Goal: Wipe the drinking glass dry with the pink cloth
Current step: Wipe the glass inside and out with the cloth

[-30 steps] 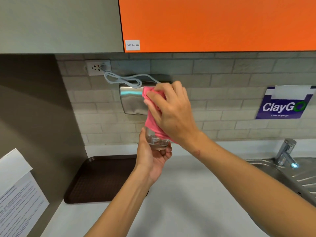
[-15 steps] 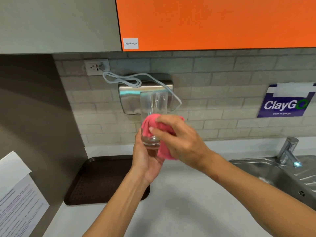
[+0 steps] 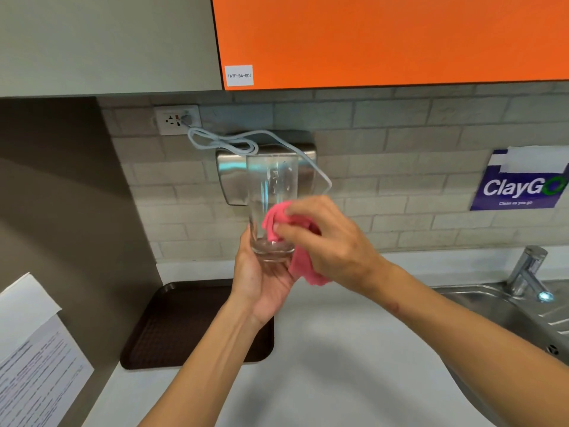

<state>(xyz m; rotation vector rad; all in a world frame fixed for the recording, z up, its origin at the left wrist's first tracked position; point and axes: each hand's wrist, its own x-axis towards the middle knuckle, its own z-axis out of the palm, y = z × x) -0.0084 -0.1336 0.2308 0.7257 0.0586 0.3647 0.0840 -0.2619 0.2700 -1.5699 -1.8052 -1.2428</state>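
A tall clear drinking glass (image 3: 271,186) stands upright in the air in front of me, mouth up. My left hand (image 3: 261,282) cups its thick base from below and behind. My right hand (image 3: 326,238) grips a bunched pink cloth (image 3: 303,266) and presses it against the glass's lower right side. Part of the cloth hangs below my right palm, and part wraps onto the glass wall near the base. The upper half of the glass is bare.
A dark brown tray (image 3: 184,328) lies on the white counter (image 3: 323,380) at the left. A steel sink (image 3: 505,312) and tap (image 3: 526,272) are at the right. A wall dryer (image 3: 234,177) with a looped cable and an orange cabinet (image 3: 391,38) are above.
My right hand has slid the pink cloth down from the glass's rim to its lower side. The upper half of the glass is now uncovered. My left hand stays at the base.
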